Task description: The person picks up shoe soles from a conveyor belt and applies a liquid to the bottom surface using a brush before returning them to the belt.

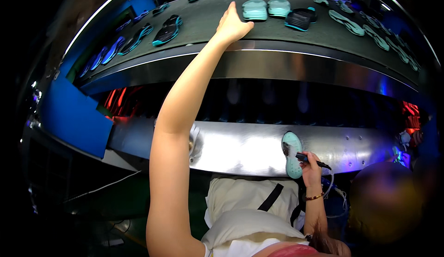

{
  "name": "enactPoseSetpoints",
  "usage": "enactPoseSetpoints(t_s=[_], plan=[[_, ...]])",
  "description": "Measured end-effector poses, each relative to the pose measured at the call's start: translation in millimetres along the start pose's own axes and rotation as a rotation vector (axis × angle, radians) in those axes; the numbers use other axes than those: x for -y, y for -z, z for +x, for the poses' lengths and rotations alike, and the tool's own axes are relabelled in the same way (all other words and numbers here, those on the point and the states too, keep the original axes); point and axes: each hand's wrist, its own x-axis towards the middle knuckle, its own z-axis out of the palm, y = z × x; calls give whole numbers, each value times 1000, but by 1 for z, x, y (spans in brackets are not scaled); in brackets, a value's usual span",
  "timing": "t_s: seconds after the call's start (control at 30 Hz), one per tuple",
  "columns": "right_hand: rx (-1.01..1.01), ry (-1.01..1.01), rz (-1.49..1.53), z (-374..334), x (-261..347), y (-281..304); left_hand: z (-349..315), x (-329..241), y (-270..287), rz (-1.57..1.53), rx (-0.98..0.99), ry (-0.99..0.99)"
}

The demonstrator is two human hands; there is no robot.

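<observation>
mint sole (292, 154) and black tool (311, 159) sit grasped in the right hand (311, 170); left hand (232, 25), released, reaches toward pale soles (255, 9) on the belt (217, 26).

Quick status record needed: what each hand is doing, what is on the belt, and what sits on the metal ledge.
left hand: arm stretched out over the conveyor belt, open, fingers beside the pair of mint soles; contact cannot be told
right hand: closed on a black pen-like tool, tip pointing right
mint sole: against the metal ledge, beside the right hand
belt load: black and teal sole left of the left hand, more soles along both ends
</observation>
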Motion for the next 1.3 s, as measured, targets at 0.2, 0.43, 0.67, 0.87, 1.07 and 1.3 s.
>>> enactPoseSetpoints(t_s=[0.2, 0.43, 0.67, 0.87, 1.07, 1.3], plan=[[-1, -55, -20, -3, -3, 11, 27, -1, -49, 356, 45, 15], [11, -53, -52, -4, -3, 5, -22, -9, 2, -31, -109, -164], [-41, 58, 2, 22, 4, 11, -145, -1, 27, -1447, -260, 328], [-58, 50, -18, 18, 17, -3, -275, 59, -8, -2065, 364, 187], [20, 65, 40, 10, 1, -6, -349, 56, -85, -1717, 749, 883], [248, -88, -36, 14, -8, -52, -347, 18, -81, -1959, 645, 925]])
